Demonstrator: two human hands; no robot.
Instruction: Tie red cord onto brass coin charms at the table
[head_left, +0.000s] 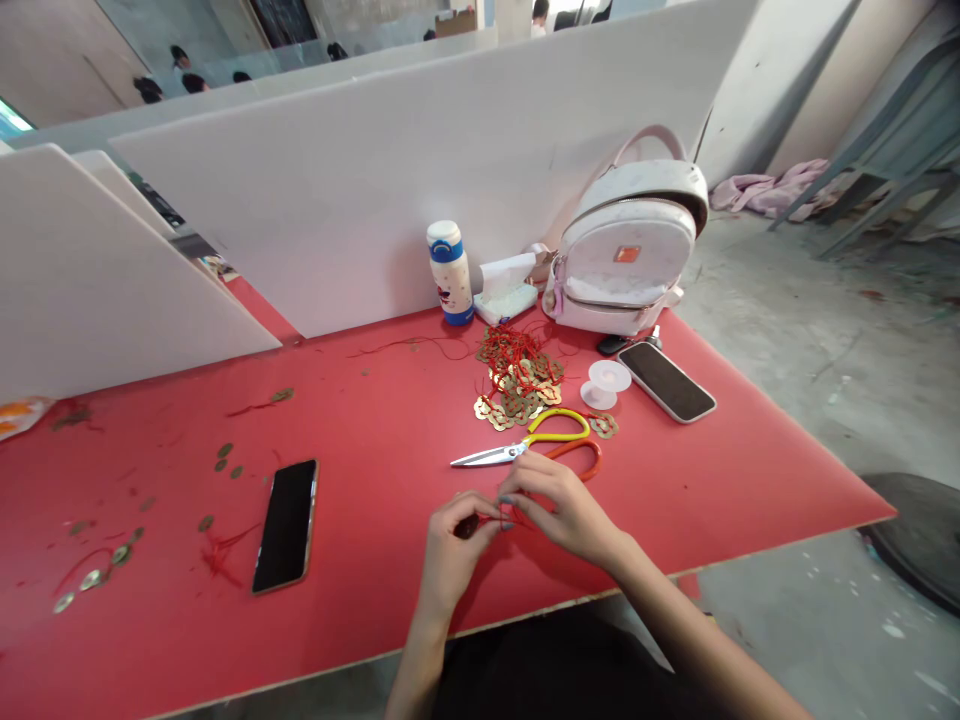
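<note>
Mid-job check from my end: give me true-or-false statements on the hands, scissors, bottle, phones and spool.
1. The left hand and right hand are both on the red cord. True.
2. The scissors have two blue handles. False: one is yellow, the other orange-red.
3. The blue-and-cream bottle stands upright. True.
4. Only one phone lies on the red table. False: there are two, a white-edged phone and a darker-edged phone.
5. The white spool is beside the white-edged phone. True.

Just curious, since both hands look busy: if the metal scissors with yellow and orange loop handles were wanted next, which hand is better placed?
Probably the right hand: it is beside the scissors, at their handle end, while the left hand is nearer the blade end. Both hold thin red cord, though.
</note>
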